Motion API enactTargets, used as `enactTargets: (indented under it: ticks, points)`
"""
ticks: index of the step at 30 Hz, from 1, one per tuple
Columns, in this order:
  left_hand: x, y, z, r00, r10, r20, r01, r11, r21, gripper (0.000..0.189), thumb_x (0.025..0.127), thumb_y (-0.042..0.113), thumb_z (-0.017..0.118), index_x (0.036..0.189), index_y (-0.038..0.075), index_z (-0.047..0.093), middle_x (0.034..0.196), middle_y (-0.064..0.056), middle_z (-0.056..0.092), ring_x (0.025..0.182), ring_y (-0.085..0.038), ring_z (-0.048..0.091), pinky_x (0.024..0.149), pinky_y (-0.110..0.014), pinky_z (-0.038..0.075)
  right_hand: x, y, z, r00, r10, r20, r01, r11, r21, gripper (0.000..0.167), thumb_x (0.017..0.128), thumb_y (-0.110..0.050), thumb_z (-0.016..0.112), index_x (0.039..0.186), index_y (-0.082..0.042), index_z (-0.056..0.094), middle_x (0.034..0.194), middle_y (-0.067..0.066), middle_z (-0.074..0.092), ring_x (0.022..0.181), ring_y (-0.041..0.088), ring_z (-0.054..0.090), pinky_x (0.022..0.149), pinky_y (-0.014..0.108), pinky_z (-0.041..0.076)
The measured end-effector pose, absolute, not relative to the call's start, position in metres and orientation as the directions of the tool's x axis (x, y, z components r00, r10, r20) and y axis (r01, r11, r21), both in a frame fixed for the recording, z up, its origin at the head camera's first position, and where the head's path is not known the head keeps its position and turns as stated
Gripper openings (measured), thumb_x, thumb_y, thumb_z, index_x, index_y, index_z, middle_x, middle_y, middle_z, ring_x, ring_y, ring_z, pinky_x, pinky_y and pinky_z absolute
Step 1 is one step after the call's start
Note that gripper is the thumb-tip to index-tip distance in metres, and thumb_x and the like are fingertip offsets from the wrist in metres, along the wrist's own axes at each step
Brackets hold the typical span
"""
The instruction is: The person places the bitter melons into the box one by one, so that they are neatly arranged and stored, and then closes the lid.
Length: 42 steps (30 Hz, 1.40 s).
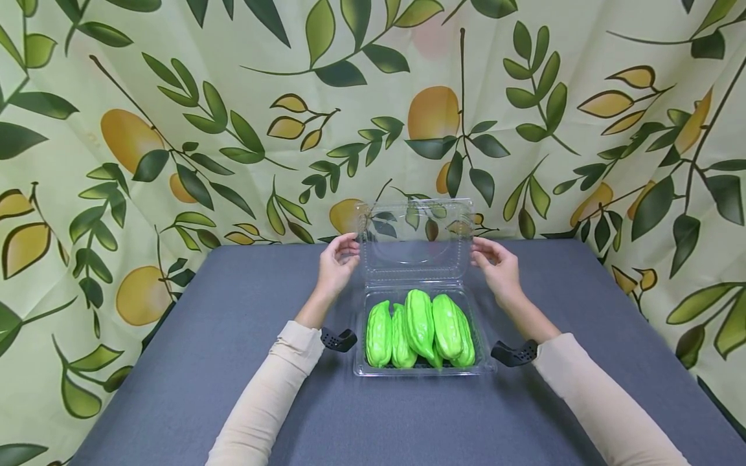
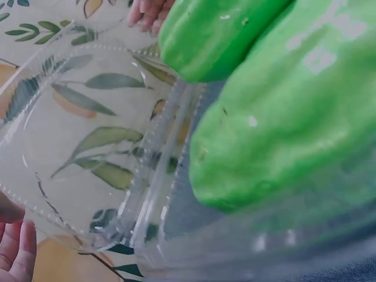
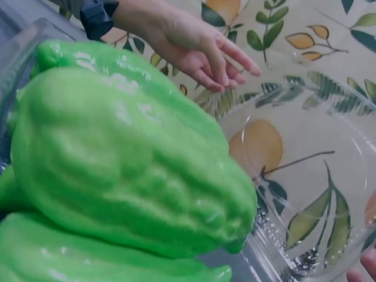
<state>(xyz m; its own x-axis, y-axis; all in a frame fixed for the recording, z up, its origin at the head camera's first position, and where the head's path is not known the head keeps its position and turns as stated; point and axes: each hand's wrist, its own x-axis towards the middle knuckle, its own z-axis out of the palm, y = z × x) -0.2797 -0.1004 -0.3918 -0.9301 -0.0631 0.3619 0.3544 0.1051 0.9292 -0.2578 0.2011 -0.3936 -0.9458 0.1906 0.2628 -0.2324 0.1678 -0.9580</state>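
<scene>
A clear plastic clamshell box (image 1: 415, 372) sits on the table, its see-through lid (image 1: 416, 249) raised at the back. Several bright green, bumpy, ridged bitter melons (image 1: 419, 323) lie side by side inside. At the lid's left edge is my left hand (image 1: 337, 266), fingertips right at the rim and fingers loosely extended. Opposite it, my right hand (image 1: 497, 265) has its fingertips by the right edge. In the right wrist view the left hand (image 3: 197, 50) shows a gap between thumb and forefinger. Part of the right hand (image 2: 150, 13) appears beyond the melons in the left wrist view.
A grey cloth covers the table (image 1: 245, 362). Behind it hangs a curtain (image 1: 361, 97) printed with leaves and fruit. Each wrist wears a black band (image 1: 339, 340), and both are close to the box's sides.
</scene>
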Motion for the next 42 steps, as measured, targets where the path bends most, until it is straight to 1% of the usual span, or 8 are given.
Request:
enactTargets:
  ticks: [6, 8, 11, 15, 20, 28, 36, 42]
  points:
    - [-0.276, -0.101, -0.385, -0.916, -0.064, 0.395, 0.388, 0.098, 0.916, 0.045, 0.081, -0.017, 0.055, 0.125, -0.006, 0.056, 0.113, -0.031, 0.06, 0.09, -0.006, 0.059, 0.082, -0.017, 0.054, -0.253, 0.199, -0.388, -0.933, 0.221, 0.285, -0.267, 0.107, -0.958, 0.032, 0.092, 0.004, 0.057, 0.123, 0.011, 0.057, 0.082, -0.026, 0.063, 0.078, -0.007, 0.062, 0.073, 0.01, 0.055]
    - [-0.273, -0.101, -0.384, -0.913, -0.056, 0.404, 0.397, 0.098, 0.912, 0.044, 0.082, -0.017, 0.055, 0.125, -0.006, 0.056, 0.115, -0.032, 0.06, 0.093, -0.01, 0.061, 0.082, -0.015, 0.053, -0.251, 0.198, -0.387, -0.926, 0.237, 0.293, -0.282, 0.081, -0.956, 0.031, 0.092, 0.005, 0.056, 0.122, 0.012, 0.057, 0.081, -0.025, 0.064, 0.079, -0.006, 0.063, 0.073, 0.01, 0.055]
    - [-0.269, -0.1, -0.382, -0.911, -0.04, 0.41, 0.404, 0.099, 0.909, 0.044, 0.082, -0.016, 0.055, 0.126, -0.007, 0.055, 0.117, -0.032, 0.061, 0.1, -0.026, 0.064, 0.08, -0.011, 0.051, -0.249, 0.198, -0.385, -0.921, 0.257, 0.294, -0.289, 0.06, -0.956, 0.03, 0.092, 0.006, 0.055, 0.121, 0.013, 0.057, 0.079, -0.026, 0.064, 0.08, -0.006, 0.063, 0.074, 0.011, 0.056]
    - [-0.262, -0.098, -0.38, -0.915, -0.032, 0.401, 0.396, 0.107, 0.912, 0.045, 0.083, -0.013, 0.054, 0.128, -0.006, 0.055, 0.12, -0.03, 0.061, 0.111, -0.041, 0.061, 0.085, -0.016, 0.052, -0.245, 0.198, -0.383, -0.927, 0.256, 0.275, -0.27, 0.056, -0.961, 0.031, 0.093, 0.005, 0.054, 0.123, 0.013, 0.057, 0.079, -0.027, 0.063, 0.081, -0.006, 0.063, 0.076, 0.01, 0.056]
    - [-0.253, -0.096, -0.376, -0.924, -0.045, 0.38, 0.372, 0.126, 0.92, 0.043, 0.087, -0.009, 0.052, 0.129, -0.005, 0.055, 0.123, -0.029, 0.062, 0.116, -0.04, 0.061, 0.098, -0.034, 0.054, -0.239, 0.197, -0.38, -0.941, 0.24, 0.24, -0.235, 0.05, -0.971, 0.034, 0.094, 0.004, 0.053, 0.127, 0.011, 0.055, 0.082, -0.026, 0.063, 0.083, -0.007, 0.063, 0.078, 0.007, 0.054]
    - [-0.243, -0.095, -0.373, -0.93, -0.059, 0.362, 0.355, 0.104, 0.929, 0.034, 0.095, -0.004, 0.048, 0.128, -0.008, 0.054, 0.124, -0.031, 0.061, 0.117, -0.041, 0.06, 0.094, -0.019, 0.052, -0.229, 0.198, -0.379, -0.951, 0.213, 0.223, -0.228, -0.001, -0.974, 0.037, 0.094, 0.003, 0.052, 0.129, 0.014, 0.05, 0.087, -0.021, 0.065, 0.086, -0.007, 0.063, 0.082, 0.008, 0.053]
    - [-0.234, -0.098, -0.373, -0.938, -0.023, 0.345, 0.341, 0.103, 0.934, 0.039, 0.097, -0.001, 0.046, 0.135, -0.004, 0.05, 0.128, -0.03, 0.06, 0.123, -0.038, 0.057, 0.108, -0.04, 0.047, -0.221, 0.201, -0.378, -0.953, 0.158, 0.26, -0.259, 0.026, -0.965, 0.037, 0.095, 0.0, 0.053, 0.129, 0.015, 0.048, 0.088, -0.027, 0.065, 0.088, -0.01, 0.063, 0.083, 0.004, 0.051]
    - [-0.226, -0.1, -0.376, -0.938, -0.008, 0.347, 0.345, 0.101, 0.933, 0.041, 0.097, 0.0, 0.046, 0.138, -0.002, 0.049, 0.131, -0.028, 0.058, 0.125, -0.037, 0.056, 0.107, -0.031, 0.047, -0.212, 0.205, -0.379, -0.951, 0.122, 0.284, -0.274, 0.094, -0.957, 0.039, 0.098, -0.008, 0.051, 0.13, 0.014, 0.048, 0.094, -0.03, 0.065, 0.093, -0.014, 0.062, 0.085, 0.001, 0.046]
